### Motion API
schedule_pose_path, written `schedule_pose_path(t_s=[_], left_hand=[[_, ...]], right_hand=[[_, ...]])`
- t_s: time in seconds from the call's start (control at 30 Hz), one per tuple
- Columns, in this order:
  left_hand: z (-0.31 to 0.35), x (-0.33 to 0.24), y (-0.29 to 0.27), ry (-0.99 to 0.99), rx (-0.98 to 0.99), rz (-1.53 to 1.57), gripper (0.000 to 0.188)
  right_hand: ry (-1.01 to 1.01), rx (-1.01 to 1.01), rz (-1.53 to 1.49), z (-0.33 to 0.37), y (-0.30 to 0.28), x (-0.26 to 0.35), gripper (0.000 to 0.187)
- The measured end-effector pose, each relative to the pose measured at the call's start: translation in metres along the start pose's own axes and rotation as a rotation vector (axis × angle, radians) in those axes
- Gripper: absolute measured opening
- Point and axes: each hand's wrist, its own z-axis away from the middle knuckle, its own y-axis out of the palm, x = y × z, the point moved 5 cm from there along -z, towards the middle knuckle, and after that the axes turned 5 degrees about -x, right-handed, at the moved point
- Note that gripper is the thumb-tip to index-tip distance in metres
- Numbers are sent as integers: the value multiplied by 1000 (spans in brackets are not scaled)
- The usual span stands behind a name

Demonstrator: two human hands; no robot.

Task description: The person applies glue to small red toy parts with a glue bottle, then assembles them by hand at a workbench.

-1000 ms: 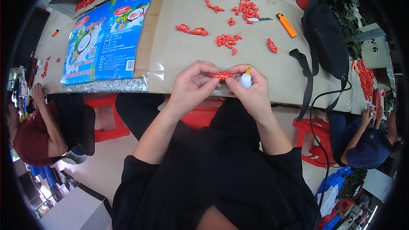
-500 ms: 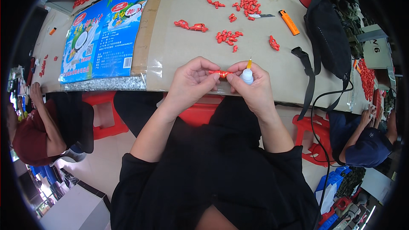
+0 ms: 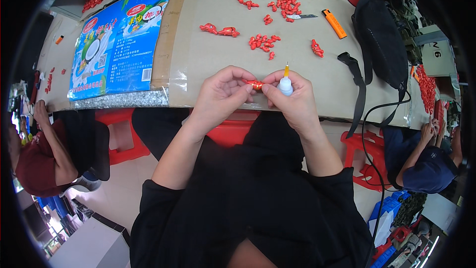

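Note:
Between my two hands, above the table's near edge, is a small glossy red figure piece (image 3: 256, 85) with gold marks. My left hand (image 3: 218, 93) is closed, pinching its left end between thumb and fingertips. The right end is pinched by my right hand (image 3: 295, 100), whose thumb and forefinger meet on it. That same hand also keeps a small white dropper bottle (image 3: 285, 87) with a yellow needle tip upright among its fingers. Beyond my hands lie small red pieces (image 3: 263, 42) in a loose cluster, and larger joined red pieces (image 3: 219, 30) to their left.
A heap of red pieces (image 3: 286, 5), a knife blade (image 3: 303, 16), an orange lighter (image 3: 334, 24) and a single red piece (image 3: 317, 48) lie farther back. A black bag (image 3: 381, 44) with straps rests at right, a blue printed carton sheet (image 3: 119, 44) at left. Other people sit at both sides.
My left fingertips now cover more of the red piece's left end. Both hands still hold it, and the bottle stays in my right hand. The whole view has shifted slightly.

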Motion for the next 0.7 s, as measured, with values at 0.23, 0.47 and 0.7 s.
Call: schedule_pose_path(t_s=[0.23,0.47,0.7], left_hand=[[0,-1,1,-15,12,15,16],[1,-1,0,6,5,11,16],[1,2,-1,17,2,-51,15]], right_hand=[[-25,-4,10,0,0,1,8],[-22,1,52,2,2,3,8],[27,39,75,1,1,2,6]])
